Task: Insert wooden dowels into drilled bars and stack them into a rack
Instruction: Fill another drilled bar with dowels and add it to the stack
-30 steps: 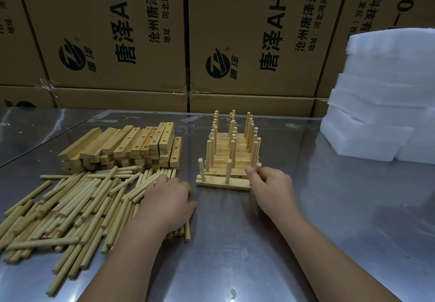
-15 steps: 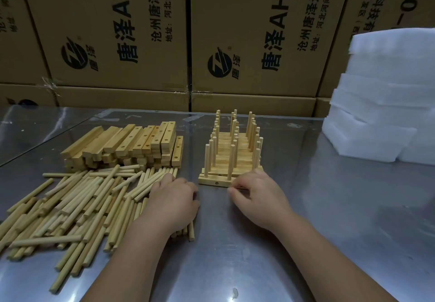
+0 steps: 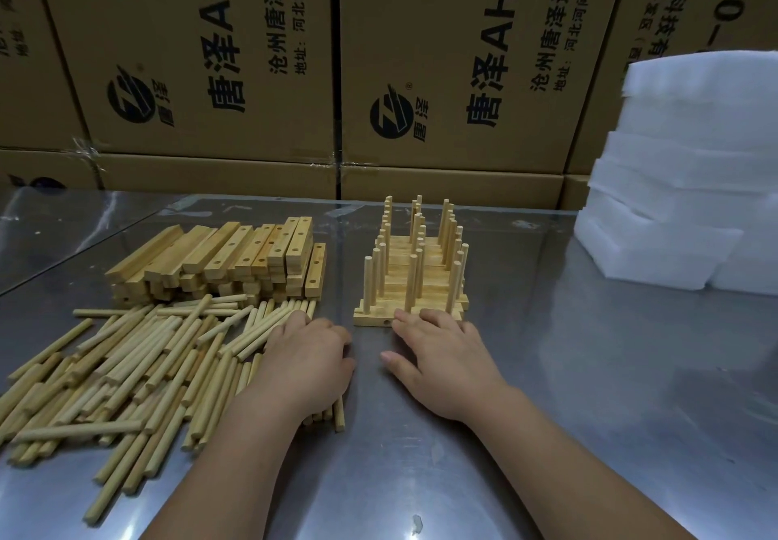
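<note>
Just below the middle of the frame, the rack (image 3: 433,287) of stacked bars stands on the steel worktop (image 3: 589,371), its upright dowels (image 3: 413,282) rising in three rows that step up toward the back. The right hand (image 3: 446,365) lies palm down in front of it, fingers (image 3: 433,322) straight and spread, their tips touching the front bar (image 3: 372,321), thumb held out to the left; it grips nothing. The left hand (image 3: 307,365) rests palm down on the right edge of the loose dowels (image 3: 139,365), which sprawl across the lower left. Its fingers bend down over them, and whether they hold a dowel cannot be told. Behind that heap, left of centre, sits the pile of drilled bars (image 3: 235,257). White foam blocks (image 3: 682,202) are stacked at the right, and printed cardboard boxes (image 3: 463,55) fill the top.
</note>
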